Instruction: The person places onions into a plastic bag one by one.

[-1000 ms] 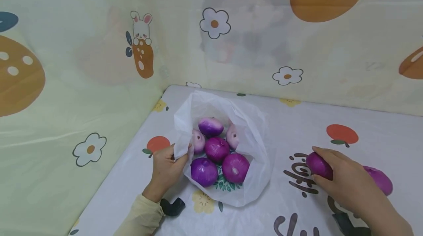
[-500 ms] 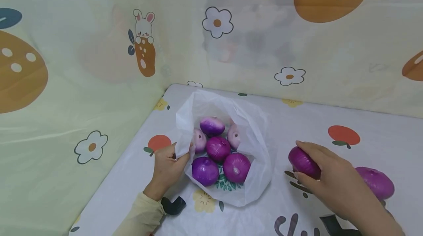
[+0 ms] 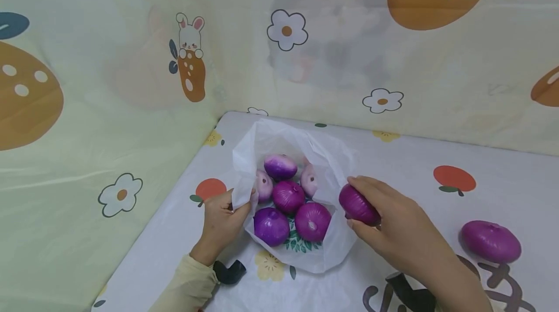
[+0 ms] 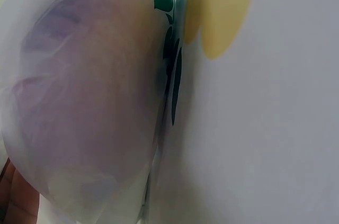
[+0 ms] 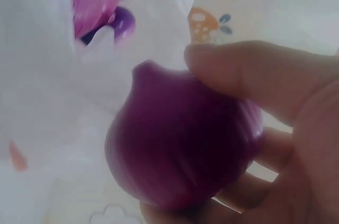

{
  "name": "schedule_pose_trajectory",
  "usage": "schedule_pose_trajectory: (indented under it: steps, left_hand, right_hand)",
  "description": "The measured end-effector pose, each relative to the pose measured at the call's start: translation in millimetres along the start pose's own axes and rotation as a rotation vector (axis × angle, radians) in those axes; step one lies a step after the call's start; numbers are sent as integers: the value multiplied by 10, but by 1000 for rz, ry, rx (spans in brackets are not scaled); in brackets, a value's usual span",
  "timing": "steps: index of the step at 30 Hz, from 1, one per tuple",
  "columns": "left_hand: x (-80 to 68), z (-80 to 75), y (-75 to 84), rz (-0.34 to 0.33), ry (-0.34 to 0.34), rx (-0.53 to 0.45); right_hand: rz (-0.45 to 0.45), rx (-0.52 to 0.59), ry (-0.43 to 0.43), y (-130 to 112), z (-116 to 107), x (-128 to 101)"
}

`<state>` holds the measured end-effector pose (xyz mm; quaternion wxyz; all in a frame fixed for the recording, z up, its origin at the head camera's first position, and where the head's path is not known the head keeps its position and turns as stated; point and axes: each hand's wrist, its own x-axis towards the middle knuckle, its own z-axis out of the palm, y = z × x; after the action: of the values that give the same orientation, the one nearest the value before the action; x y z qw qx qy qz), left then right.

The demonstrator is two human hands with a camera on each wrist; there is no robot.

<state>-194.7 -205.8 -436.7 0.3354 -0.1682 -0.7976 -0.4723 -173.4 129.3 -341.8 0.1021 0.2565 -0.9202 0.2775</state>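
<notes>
A white plastic bag (image 3: 332, 166) lies open on the table with several purple onions (image 3: 287, 195) inside. My left hand (image 3: 222, 217) pinches the bag's left rim and holds it open. My right hand (image 3: 384, 217) grips a purple onion (image 3: 357, 204) just above the bag's right rim. In the right wrist view that held onion (image 5: 183, 147) fills the middle, with my fingers (image 5: 254, 75) curled round it and the bag (image 5: 37, 97) behind. The left wrist view shows the bag's film (image 4: 90, 102) close up, an onion dimly purple through it.
Another purple onion (image 3: 491, 240) lies loose on the table (image 3: 415, 156) at the right. Patterned curtain walls (image 3: 109, 84) close off the left and back. A dark strap (image 3: 229, 272) shows at my left wrist.
My right hand has carried its onion leftward from the table's right part to the bag's right rim. The left hand and the bag have stayed put.
</notes>
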Motion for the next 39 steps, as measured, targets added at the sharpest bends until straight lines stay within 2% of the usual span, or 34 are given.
schedule_pose_trajectory:
  steps: [15, 27, 35, 39]
  left_hand:
    - [-3, -1, -15, 0, 5, 13]
    - [-5, -2, -13, -1, 9, 25]
    - [-15, -4, -21, -21, 10, 46]
    - [-11, -7, -13, -6, 13, 44]
  right_hand:
    - [-112, 0, -90, -379, 239, 439]
    - [-61, -37, -219, -383, 460, 736]
    - [-54, -92, -235, -335, 607, 834]
    - [-35, -112, -249, -326, 646, 859]
